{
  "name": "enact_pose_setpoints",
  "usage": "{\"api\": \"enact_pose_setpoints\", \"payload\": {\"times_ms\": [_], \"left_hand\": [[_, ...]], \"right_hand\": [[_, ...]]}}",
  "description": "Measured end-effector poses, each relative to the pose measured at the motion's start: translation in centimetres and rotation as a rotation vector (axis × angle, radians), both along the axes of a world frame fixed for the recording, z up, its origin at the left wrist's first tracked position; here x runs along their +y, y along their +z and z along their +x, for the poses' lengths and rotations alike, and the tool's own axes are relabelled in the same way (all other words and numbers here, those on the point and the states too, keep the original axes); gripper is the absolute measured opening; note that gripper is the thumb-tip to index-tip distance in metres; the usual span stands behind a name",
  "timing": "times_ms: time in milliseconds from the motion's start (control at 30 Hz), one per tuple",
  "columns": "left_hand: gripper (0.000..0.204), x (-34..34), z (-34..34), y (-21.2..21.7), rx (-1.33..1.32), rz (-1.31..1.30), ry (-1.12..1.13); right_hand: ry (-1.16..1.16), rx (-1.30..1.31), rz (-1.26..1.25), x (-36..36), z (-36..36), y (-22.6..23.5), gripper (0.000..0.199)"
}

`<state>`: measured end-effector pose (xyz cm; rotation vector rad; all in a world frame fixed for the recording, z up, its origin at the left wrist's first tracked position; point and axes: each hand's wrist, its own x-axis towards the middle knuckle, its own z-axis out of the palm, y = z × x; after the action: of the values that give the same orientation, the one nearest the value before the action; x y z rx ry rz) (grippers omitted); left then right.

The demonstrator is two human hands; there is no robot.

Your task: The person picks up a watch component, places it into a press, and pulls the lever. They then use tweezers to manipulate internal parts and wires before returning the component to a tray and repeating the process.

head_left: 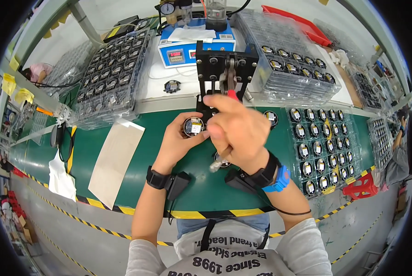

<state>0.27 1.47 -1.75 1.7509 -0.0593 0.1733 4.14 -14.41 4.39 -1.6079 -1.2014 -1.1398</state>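
Holding a round part (194, 127) between the fingers of the left hand (176, 140), just beside the black press (215, 66). Curling the blurred right hand (240, 129) before the press, partly blocking it; impossible to tell what, if anything, within those fingers. Around on the green bench (199, 184): tray of parts (309, 140) rightward, pale sheet (116, 161) leftward; blue box (186, 47) behind.

The head view comes from the left of 2 side-by-side fisheye cameras on the person's head. It faces steeply down and forward, so the grey T-shirt (201, 257) fills the lower edge and the green workbench (201, 186) spreads beneath. The left hand (174, 141) and right hand (243, 129) sit near its middle, close to the lens; the black toggle-clamp fixture (215, 64) stands just beyond, the blue control box (186, 51) farther off. Straight edges bow toward the dark, rounded rim.
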Motion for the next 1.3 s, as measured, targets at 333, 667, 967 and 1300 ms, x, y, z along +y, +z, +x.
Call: {"api": "enact_pose_setpoints", "payload": {"times_ms": [333, 667, 967, 1300], "left_hand": [[0.027, -1.5, -1.7, 2.2, -0.052, -0.258, -0.035], [0.020, -2.7, -2.1, 0.4, -0.100, -0.250, -0.044], [0.018, -4.1, -2.7, 0.1, -0.129, -0.325, -0.047], [0.018, -5.1, -4.1, 0.0, -0.474, -0.033, 0.103]], "right_hand": [[-0.106, 0.638, 0.025, -2.6, -3.5, -4.9, 0.045], [0.094, 1.265, 0.134, -2.1, -4.2, -5.9, 0.022], [0.158, 0.976, 0.135, -2.5, -3.9, -7.7, 0.020], [0.198, 0.777, 0.075, -3.4, -4.4, -6.7, 0.022]]}}
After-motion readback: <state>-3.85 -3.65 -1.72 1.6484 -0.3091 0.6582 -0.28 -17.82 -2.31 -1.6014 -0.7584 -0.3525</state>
